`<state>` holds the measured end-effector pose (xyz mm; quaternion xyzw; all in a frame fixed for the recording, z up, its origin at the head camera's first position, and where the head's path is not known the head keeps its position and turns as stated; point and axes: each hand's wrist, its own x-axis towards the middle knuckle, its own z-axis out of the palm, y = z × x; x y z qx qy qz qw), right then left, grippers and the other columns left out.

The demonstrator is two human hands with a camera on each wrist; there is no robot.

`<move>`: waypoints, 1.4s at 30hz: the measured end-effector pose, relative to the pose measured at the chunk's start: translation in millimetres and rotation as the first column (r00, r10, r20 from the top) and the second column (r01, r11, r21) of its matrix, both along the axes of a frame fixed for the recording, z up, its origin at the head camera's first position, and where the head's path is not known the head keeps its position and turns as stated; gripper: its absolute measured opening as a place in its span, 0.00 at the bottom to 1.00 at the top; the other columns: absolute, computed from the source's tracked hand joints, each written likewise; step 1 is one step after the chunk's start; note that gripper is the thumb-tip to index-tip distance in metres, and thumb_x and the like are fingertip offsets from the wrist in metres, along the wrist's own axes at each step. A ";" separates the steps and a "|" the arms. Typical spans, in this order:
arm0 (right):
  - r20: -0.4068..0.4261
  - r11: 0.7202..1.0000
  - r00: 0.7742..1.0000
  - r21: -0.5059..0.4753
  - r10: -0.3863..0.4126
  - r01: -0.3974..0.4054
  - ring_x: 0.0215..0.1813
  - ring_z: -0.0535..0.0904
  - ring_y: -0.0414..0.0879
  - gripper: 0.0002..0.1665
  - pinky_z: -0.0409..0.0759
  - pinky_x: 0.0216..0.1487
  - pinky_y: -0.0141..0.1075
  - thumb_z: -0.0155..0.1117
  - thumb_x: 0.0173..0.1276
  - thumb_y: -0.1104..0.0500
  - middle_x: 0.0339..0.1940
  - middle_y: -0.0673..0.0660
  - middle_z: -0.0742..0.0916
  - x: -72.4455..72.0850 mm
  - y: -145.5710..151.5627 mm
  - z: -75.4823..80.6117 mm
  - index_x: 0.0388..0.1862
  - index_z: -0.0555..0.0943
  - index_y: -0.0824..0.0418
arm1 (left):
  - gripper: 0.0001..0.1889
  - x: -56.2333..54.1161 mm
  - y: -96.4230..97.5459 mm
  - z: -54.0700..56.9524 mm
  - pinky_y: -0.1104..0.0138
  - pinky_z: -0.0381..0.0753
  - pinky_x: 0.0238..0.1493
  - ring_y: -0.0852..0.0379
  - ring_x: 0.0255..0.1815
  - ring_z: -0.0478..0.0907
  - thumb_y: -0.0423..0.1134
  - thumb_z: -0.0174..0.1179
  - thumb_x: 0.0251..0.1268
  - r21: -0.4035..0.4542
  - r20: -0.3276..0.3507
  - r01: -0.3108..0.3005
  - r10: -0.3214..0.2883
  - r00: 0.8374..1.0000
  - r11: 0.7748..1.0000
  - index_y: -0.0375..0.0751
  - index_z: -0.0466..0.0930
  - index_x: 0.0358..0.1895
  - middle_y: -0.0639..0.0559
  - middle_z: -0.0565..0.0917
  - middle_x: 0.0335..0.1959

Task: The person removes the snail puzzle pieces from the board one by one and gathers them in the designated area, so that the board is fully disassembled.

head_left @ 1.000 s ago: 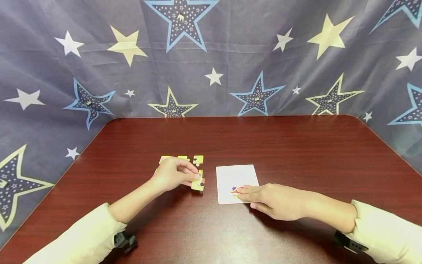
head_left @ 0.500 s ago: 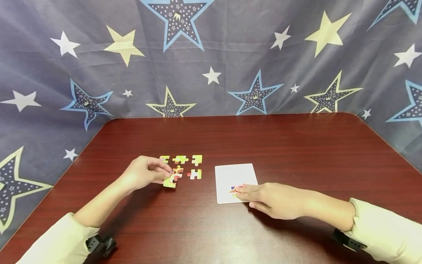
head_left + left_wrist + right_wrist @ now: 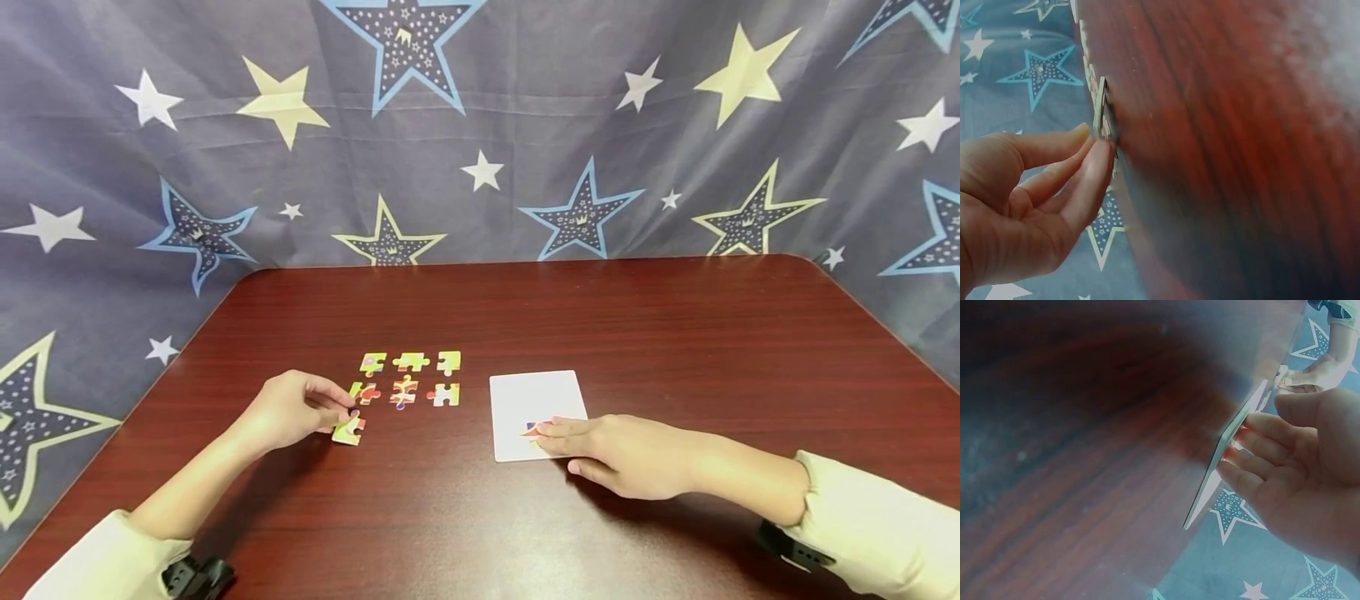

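Observation:
My left hand (image 3: pixel 288 412) pinches a yellow-green jigsaw piece (image 3: pixel 347 433) between thumb and fingertips, at the near left of the other pieces. In the left wrist view this piece (image 3: pixel 1100 106) shows edge-on, tilted close over the table. Beyond it several jigsaw pieces (image 3: pixel 405 392) in yellow, red and white lie apart from one another in two rows. My right hand (image 3: pixel 637 454) rests its straight fingers on a white square board (image 3: pixel 536 396). Under those fingertips a bit of red, blue and yellow (image 3: pixel 531 430) shows; the rest of it is hidden.
The dark red wooden table (image 3: pixel 615 325) runs back to a grey curtain (image 3: pixel 480 100) printed with stars. A black wrist camera (image 3: pixel 197 577) hangs below the left sleeve, and another camera (image 3: pixel 795 546) below the right.
My left hand has moved left and toward me with the jigsaw piece, from the right end of the rows to their near left corner, uncovering the other pieces. My right hand has stayed on the board.

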<state>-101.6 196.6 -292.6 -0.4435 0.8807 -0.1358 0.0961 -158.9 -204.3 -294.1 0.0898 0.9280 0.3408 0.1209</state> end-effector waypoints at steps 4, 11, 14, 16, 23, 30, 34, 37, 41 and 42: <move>-0.005 1.000 1.000 -0.007 0.000 0.000 0.72 0.70 0.48 0.28 0.73 0.66 0.45 0.54 0.72 0.60 0.71 0.52 0.73 0.7 0.5 -1.5 0.71 0.67 0.56 | 0.10 2.7 1.7 -0.3 0.71 0.76 0.26 0.62 0.26 0.80 0.36 0.71 0.49 -0.085 -0.087 0.008 -0.016 0.996 0.996 0.39 0.87 0.36 0.51 0.88 0.28; -0.023 1.000 1.000 -0.016 0.014 -0.014 0.71 0.71 0.48 0.28 0.74 0.65 0.45 0.55 0.71 0.61 0.70 0.53 0.74 0.6 -0.1 -3.0 0.70 0.68 0.58 | 0.09 5.3 2.6 -4.2 0.72 0.73 0.25 0.62 0.25 0.77 0.33 0.74 0.43 -0.149 -0.145 0.037 -0.059 0.988 0.988 0.40 0.86 0.31 0.54 0.85 0.23; -0.026 1.000 0.999 -0.015 0.019 -0.019 0.71 0.71 0.48 0.29 0.74 0.65 0.45 0.56 0.71 0.61 0.70 0.53 0.74 -0.2 -0.2 -2.2 0.70 0.68 0.58 | 0.09 4.6 2.0 -4.2 0.72 0.73 0.25 0.62 0.25 0.77 0.33 0.74 0.42 -0.158 -0.156 0.029 -0.054 0.986 0.987 0.39 0.86 0.30 0.54 0.84 0.23; -0.026 1.000 0.999 -0.014 0.023 -0.023 0.71 0.71 0.48 0.29 0.73 0.66 0.45 0.56 0.71 0.61 0.71 0.52 0.74 -0.8 -0.4 -1.6 0.71 0.67 0.58 | 0.09 4.1 1.5 -4.3 0.71 0.72 0.25 0.62 0.25 0.77 0.32 0.74 0.43 -0.164 -0.156 0.022 -0.048 0.987 0.986 0.39 0.86 0.30 0.54 0.85 0.23; -0.010 1.000 1.000 -0.002 0.017 -0.017 0.72 0.70 0.48 0.30 0.72 0.67 0.45 0.55 0.71 0.60 0.72 0.51 0.73 -0.3 -0.5 0.3 0.72 0.66 0.56 | 0.08 3.2 -1.3 -2.6 0.71 0.72 0.28 0.63 0.24 0.78 0.33 0.74 0.43 -0.171 -0.150 0.020 -0.046 0.988 0.985 0.39 0.86 0.30 0.54 0.85 0.22; -0.015 1.000 1.000 -0.003 0.022 -0.022 0.71 0.70 0.49 0.29 0.73 0.66 0.46 0.56 0.71 0.61 0.71 0.53 0.74 -0.4 -0.5 0.6 0.71 0.67 0.58 | 0.11 -2.2 6.9 9.2 0.69 0.75 0.29 0.64 0.25 0.80 0.37 0.75 0.43 -0.181 -0.156 0.034 -0.063 0.986 0.983 0.39 0.86 0.31 0.53 0.87 0.24; -0.016 1.000 1.000 0.003 0.021 -0.021 0.71 0.70 0.49 0.29 0.73 0.66 0.46 0.56 0.70 0.62 0.71 0.54 0.74 -0.1 -0.6 0.4 0.71 0.67 0.58 | 0.10 -6.8 18.5 14.6 0.68 0.77 0.31 0.63 0.26 0.81 0.36 0.75 0.43 -0.203 -0.152 0.057 -0.089 0.984 0.977 0.38 0.86 0.31 0.52 0.87 0.25; -0.015 1.000 1.000 0.004 0.016 -0.016 0.72 0.70 0.48 0.30 0.73 0.66 0.46 0.56 0.71 0.60 0.71 0.52 0.73 0.2 0.1 0.7 0.71 0.67 0.56 | 0.11 -11.0 32.0 18.7 0.68 0.78 0.32 0.61 0.28 0.82 0.35 0.74 0.45 -0.217 -0.148 0.088 -0.121 0.982 0.972 0.37 0.86 0.33 0.51 0.88 0.27; -0.011 1.000 1.000 0.009 0.013 -0.013 0.72 0.70 0.48 0.30 0.73 0.66 0.46 0.56 0.71 0.59 0.72 0.51 0.72 1.0 0.7 0.9 0.72 0.66 0.54 | 0.13 -15.4 56.7 23.1 0.65 0.82 0.37 0.58 0.32 0.84 0.35 0.73 0.47 -0.213 -0.143 0.140 -0.173 0.975 0.967 0.36 0.86 0.38 0.47 0.89 0.33; -0.008 1.000 1.000 0.012 0.011 -0.011 0.72 0.69 0.48 0.30 0.73 0.66 0.46 0.56 0.71 0.59 0.72 0.51 0.72 1.3 0.8 0.8 0.72 0.66 0.54 | 0.13 -16.3 63.6 23.4 0.64 0.82 0.39 0.58 0.33 0.84 0.35 0.73 0.47 -0.210 -0.144 0.153 -0.186 0.972 0.966 0.36 0.85 0.39 0.46 0.89 0.35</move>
